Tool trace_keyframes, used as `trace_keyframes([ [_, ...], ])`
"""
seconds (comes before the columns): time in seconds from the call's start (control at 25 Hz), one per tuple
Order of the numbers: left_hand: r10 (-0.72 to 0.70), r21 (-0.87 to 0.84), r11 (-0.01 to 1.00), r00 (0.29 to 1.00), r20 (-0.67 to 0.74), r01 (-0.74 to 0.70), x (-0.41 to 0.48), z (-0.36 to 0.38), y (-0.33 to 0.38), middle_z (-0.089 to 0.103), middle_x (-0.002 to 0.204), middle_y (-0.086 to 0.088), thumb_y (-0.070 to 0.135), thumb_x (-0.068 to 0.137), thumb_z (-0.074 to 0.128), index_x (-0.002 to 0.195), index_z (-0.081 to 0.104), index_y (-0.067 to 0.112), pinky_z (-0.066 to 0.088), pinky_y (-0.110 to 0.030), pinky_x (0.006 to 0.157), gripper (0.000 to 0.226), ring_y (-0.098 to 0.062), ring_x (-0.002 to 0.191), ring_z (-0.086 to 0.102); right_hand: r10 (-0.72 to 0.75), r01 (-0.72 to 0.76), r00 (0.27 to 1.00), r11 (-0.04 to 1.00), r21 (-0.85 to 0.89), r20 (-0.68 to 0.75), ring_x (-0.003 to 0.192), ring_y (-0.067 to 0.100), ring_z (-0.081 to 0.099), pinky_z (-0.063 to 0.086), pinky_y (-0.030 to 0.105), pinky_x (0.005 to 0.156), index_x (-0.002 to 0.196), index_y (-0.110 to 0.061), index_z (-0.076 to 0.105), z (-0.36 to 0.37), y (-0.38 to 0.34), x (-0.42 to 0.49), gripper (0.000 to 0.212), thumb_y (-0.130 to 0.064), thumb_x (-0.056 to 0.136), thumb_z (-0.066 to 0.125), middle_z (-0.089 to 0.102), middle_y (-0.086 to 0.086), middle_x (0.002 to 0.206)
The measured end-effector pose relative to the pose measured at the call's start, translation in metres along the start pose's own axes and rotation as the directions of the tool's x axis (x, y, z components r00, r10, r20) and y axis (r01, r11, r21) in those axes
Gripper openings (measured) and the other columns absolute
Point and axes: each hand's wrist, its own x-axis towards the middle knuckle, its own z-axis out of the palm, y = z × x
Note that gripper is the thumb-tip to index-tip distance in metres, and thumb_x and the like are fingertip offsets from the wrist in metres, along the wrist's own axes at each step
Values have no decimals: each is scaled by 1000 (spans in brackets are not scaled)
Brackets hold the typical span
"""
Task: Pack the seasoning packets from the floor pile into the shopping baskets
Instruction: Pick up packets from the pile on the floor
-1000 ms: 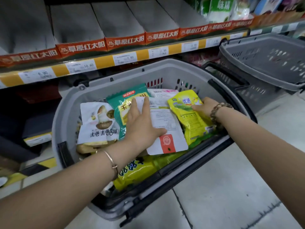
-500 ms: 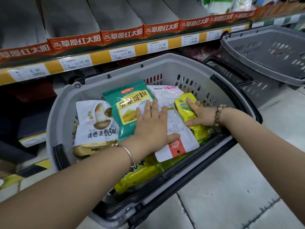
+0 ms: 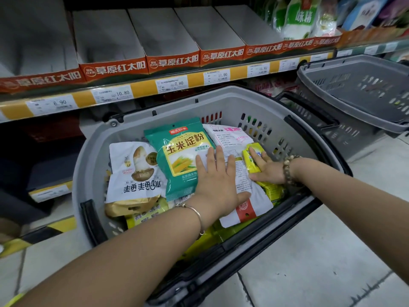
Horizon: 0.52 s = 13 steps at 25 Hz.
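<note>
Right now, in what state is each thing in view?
Left hand: flat, pressing white packet.
Right hand: flat, pressing yellow packet.
Green packet: flat, face up.
Near basket: holds packets.
Far basket: no packets visible inside.
Shelf boxes: empty.

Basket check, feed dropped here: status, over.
Left hand flat, pressing white packet. Right hand flat on yellow packet. Basket well filled; nothing blocking.

L hand (image 3: pixel 218 185) presses white pkt (image 3: pixel 242 179), R hand (image 3: pixel 269 171) yellow pkt (image 3: pixel 249 161), in basket (image 3: pixel 177 107).
</note>
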Motion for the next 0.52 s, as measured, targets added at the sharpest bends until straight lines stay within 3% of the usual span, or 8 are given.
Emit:
trace_keyframes([
  [0.16,34,-68,997,996,79,-29,0,-12,-9,-20,155,-19,70,87,33,151,-7,15,-9,-59,112,93,-37,143,-19,-6,7,999,1000,28,-37,145,29,5,13,44,117,142,-34,-26,-3,-1,-9,86,-58,92,39,-12,13,157],
  [0.28,62,-160,986,995,80,-48,-5,-28,-22,-11,158,-14,62,91,38,152,2,18,-4,-50,116,83,-30,146,-10,-13,34,986,992,123,-167,142,24,22,23,36,115,151,-25,0,-14,-8,-23,85,-53,89,51,14,5,157],
  [0.4,51,-183,981,996,-79,-64,-23,-41,-39,8,159,-10,51,93,43,150,17,19,8,-40,117,71,-25,146,9,-5,72,884,990,125,-468,135,25,36,32,31,105,147,-15,28,-30,-29,-45,66,-42,91,53,33,7,150],
  [0.52,-18,-264,964,977,-214,-40,-52,-55,-69,25,155,-3,46,92,46,146,28,23,25,-36,111,62,-23,140,27,-87,189,782,977,102,-617,125,27,46,39,31,96,142,-14,36,-36,-67,-66,56,-33,92,54,46,10,141],
])
